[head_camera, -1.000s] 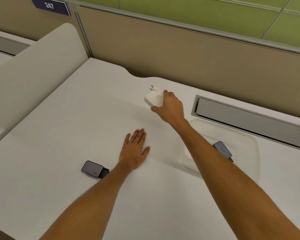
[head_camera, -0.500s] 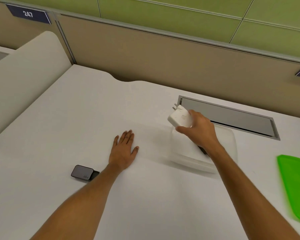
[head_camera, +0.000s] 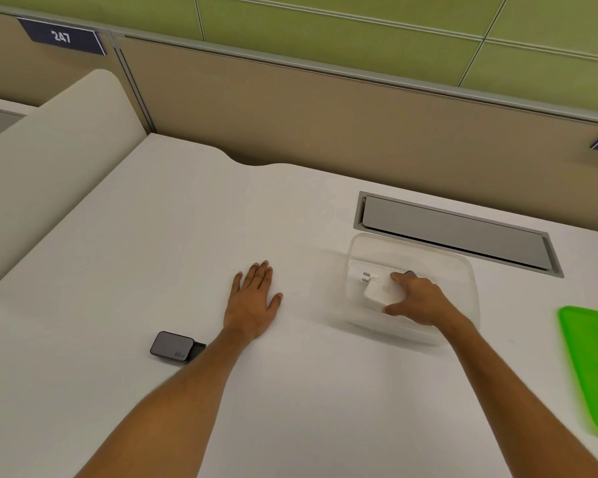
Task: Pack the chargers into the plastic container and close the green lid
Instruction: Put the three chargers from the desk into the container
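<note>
My right hand (head_camera: 416, 298) reaches inside the clear plastic container (head_camera: 463, 270) and grips a white charger (head_camera: 380, 288), whose two prongs point left. A dark charger (head_camera: 409, 272) peeks out just behind my fingers, mostly hidden. On the desk to the left, a grey charger (head_camera: 171, 346) marked 65W lies beside my left forearm. My left hand (head_camera: 252, 301) rests flat on the white desk (head_camera: 152, 253), fingers spread, holding nothing. The green lid (head_camera: 594, 363) lies at the right edge, partly cut off.
A grey cable hatch (head_camera: 456, 232) is set into the desk right behind the container. A beige partition wall (head_camera: 325, 115) runs along the back, and a curved white divider (head_camera: 49, 160) borders the left side.
My right hand carried the white charger from the far middle of the desk rightward and lowered it into the container. The left hand stayed flat on the desk.
</note>
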Available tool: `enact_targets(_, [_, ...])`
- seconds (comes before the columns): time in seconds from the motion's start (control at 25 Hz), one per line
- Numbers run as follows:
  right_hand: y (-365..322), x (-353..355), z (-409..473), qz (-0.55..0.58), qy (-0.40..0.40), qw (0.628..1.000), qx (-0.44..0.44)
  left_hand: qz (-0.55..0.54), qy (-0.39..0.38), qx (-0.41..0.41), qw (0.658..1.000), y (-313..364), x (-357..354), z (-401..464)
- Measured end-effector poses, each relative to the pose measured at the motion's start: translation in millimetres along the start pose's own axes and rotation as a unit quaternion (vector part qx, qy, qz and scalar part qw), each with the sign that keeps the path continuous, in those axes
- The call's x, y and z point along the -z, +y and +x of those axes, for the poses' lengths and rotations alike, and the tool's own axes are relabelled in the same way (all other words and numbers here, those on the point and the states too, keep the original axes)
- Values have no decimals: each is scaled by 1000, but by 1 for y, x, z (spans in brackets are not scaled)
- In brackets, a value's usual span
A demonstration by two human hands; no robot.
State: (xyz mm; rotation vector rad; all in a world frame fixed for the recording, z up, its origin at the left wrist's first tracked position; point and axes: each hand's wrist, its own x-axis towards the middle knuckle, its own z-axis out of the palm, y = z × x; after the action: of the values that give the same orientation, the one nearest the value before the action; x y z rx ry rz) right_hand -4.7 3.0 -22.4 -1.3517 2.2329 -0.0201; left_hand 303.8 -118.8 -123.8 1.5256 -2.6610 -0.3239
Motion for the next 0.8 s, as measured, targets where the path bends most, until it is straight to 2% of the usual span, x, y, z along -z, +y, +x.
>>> enact_targets(0.24, [-3,-2,12,-16,-28,999,44,3,0,-1,1000,-1,-1,1])
enact_targets(0.56, [-12,-3,16,-143,-8,985,96,0,8,-4,1000,-2,-3,1])
enact_targets(0.72, [-15,4,13,-124,-29,989,75,2,6,-4,1000,-2,-2,1])
enact_targets(0.8, [-23,15,6,-98,9,992,82,4,5,-6,1000,-2,-2,1])
